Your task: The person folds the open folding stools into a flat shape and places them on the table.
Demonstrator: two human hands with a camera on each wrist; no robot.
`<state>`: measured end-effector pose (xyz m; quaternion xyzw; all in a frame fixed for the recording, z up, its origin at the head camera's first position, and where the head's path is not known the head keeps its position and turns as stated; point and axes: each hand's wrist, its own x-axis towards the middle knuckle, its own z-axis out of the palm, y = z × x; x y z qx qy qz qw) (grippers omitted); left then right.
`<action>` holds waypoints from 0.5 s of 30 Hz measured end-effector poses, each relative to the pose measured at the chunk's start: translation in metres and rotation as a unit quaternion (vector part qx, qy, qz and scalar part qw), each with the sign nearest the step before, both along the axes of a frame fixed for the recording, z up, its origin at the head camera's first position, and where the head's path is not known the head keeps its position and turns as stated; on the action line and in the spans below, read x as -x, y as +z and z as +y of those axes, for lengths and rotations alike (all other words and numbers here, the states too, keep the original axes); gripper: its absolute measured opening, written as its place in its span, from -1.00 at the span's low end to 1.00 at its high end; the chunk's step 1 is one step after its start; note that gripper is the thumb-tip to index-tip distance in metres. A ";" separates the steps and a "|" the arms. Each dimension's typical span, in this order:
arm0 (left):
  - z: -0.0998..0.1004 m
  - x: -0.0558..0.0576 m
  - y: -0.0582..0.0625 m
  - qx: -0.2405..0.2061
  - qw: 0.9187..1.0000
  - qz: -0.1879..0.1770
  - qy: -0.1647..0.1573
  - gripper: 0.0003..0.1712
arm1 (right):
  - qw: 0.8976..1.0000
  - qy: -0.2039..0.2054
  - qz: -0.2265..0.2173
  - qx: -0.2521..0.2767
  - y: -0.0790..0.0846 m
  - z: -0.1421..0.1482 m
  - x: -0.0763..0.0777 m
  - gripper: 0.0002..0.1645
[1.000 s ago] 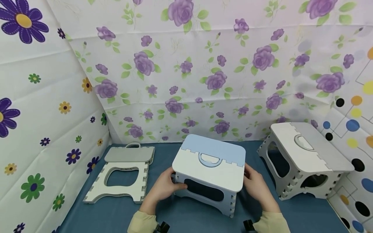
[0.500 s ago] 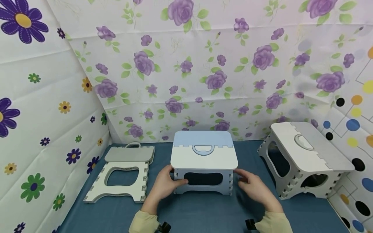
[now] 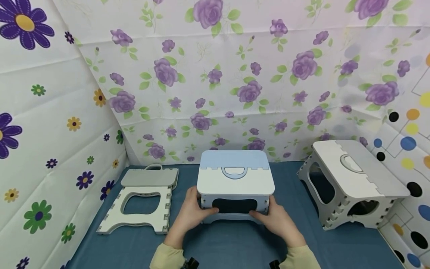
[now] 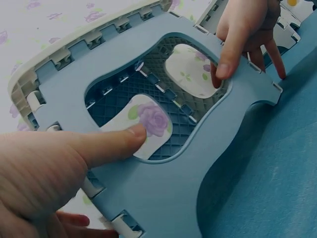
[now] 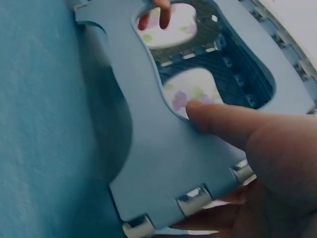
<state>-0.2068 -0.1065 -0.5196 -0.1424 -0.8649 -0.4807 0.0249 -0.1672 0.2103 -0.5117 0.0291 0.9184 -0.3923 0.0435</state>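
Grasping smooth plastic blue-and-white folding stool (image 3: 235, 184) by front corners with left hand (image 3: 191, 213) and right hand (image 3: 278, 221); standing upright on blue cloth (image 3: 231, 250), facing round-cornered top upward, running lengthwise left-right.

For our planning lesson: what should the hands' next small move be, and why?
Probably let go of the blue-and-white stool: the left hand and right hand grip its sides, but it looks unfolded, level and able to stand alone.

you have two hands (image 3: 193, 212) (image 3: 277, 220), two sleeves (image 3: 168, 256) (image 3: 300, 257), one blue-and-white stool (image 3: 235, 185), two grey-and-white stools (image 3: 149, 178) (image 3: 356, 183), three patterned sheets (image 3: 50, 127) (image 3: 215, 93) (image 3: 408, 166), one blue cloth (image 3: 231, 244) and two black wrist devices (image 3: 191, 263) (image 3: 274, 264).
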 end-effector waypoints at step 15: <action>0.005 -0.003 -0.001 0.071 0.997 -0.034 -0.003 -0.16 | 0.999 -0.022 0.011 -0.044 -0.002 -0.010 0.001 -0.10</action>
